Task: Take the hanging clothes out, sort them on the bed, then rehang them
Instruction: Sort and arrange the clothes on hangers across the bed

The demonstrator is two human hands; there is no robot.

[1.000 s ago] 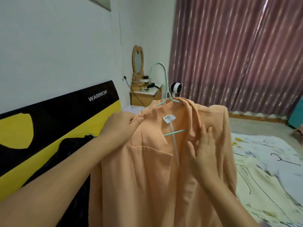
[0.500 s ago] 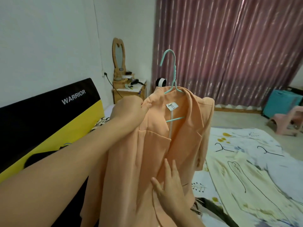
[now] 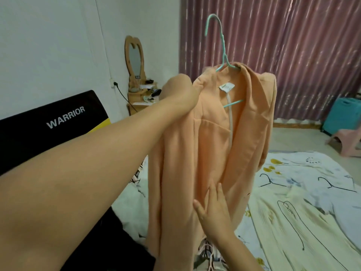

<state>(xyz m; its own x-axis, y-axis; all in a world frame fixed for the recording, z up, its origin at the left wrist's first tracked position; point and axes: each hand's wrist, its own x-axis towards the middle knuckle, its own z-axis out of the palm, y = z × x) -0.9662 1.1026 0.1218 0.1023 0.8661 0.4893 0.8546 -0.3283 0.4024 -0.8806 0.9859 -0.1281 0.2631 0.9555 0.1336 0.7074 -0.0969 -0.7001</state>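
1 peach jacket (image 3: 216, 145) hangs on a teal hanger (image 3: 222, 45), held up in the air above the bed (image 3: 304, 212), with the hook standing free above the collar. A white label (image 3: 226, 87) shows inside the neck, and a teal bar of the hanger crosses just below it. The left hand (image 3: 180, 92) grips the jacket at its left shoulder, fingers curled over the fabric there; the fingertips themselves are hidden behind the cloth. The right hand (image 3: 213, 210) lies flat against the lower front of the jacket, fingers straight and slightly spread, pressing the cloth without pinching it.

Below, the bed carries a pale sheet printed with yellow leaves and black line drawings. Dark clothing (image 3: 117, 241) lies on the bed at lower left, under the left forearm. A black and yellow headboard (image 3: 50, 130) with the word WARRIOR stands against the white wall. Beyond it, a small wooden dressing table (image 3: 140, 102) with a heart-shaped mirror (image 3: 134, 55) holds small items too blurred to name. Mauve curtains (image 3: 293, 55) cover the far wall. At far right, a teal box (image 3: 341, 116) and a pink stool (image 3: 347, 141) stand on the floor.
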